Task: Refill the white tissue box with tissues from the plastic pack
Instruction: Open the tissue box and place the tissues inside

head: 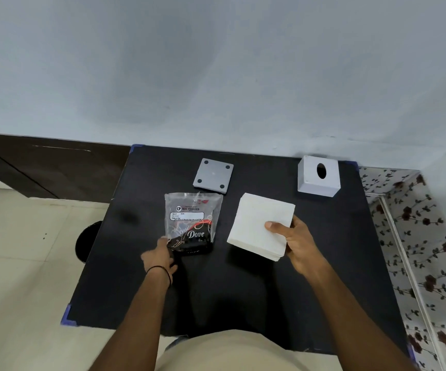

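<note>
Square white tissue stack gripped by right hand

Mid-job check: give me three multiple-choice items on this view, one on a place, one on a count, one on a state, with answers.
1. Where is the white tissue box?
A. far right corner of the black table
B. near left corner
C. on the floor

2. How many dark round pads show on the grey base plate?
A. two
B. four
C. six

3. What is the state of the tissue stack?
A. inside the plastic pack
B. inside the box
C. out of the plastic pack, held by the right hand

Answers: 1 A, the box stands by the far right table corner. 2 B, one pad at each corner. 3 C, thumb lies on the bare stack; left hand grips the pack.
</note>
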